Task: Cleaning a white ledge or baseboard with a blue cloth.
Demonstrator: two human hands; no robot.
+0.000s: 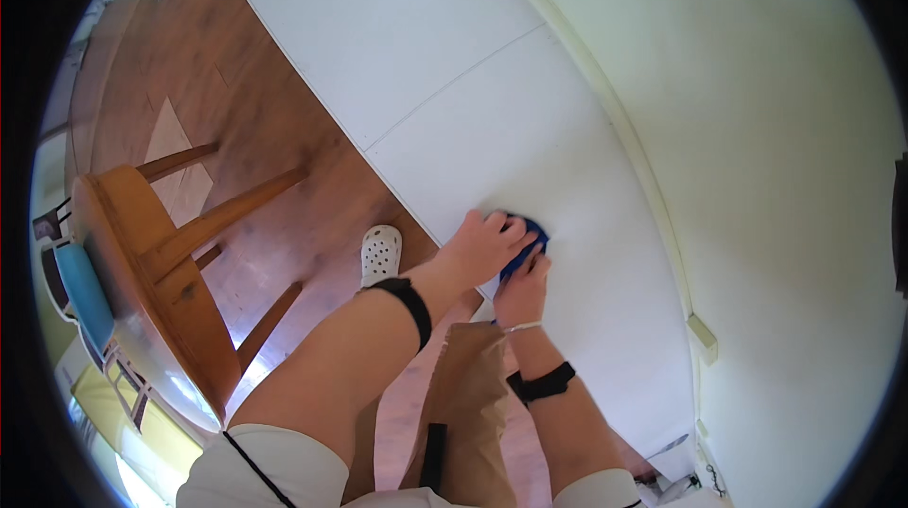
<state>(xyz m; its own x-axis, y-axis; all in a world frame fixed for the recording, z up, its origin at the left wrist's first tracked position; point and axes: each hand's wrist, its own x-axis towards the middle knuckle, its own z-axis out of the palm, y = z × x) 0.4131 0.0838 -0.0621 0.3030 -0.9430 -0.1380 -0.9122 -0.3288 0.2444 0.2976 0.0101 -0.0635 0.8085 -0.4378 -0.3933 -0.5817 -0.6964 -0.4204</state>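
Note:
A dark blue cloth point(513, 266) is bunched on the white panelled surface point(489, 118) in front of me. My left hand point(489, 245) lies over the cloth with its fingers bent onto it. Against its near side, my right hand point(523, 295) grips the same cloth, its fingers almost meeting those of the left. Part of the cloth is hidden under both hands. Each forearm wears a black strap, and a thin pale band circles my right wrist.
A pale wall point(766, 174) with a cream trim strip point(624, 111) borders the white surface on the right. Left stands a wooden table point(191, 295) on the wood floor point(234, 82), with a blue-backed chair point(84, 295) beyond it. My white clog point(381, 252) shows beside the surface's edge.

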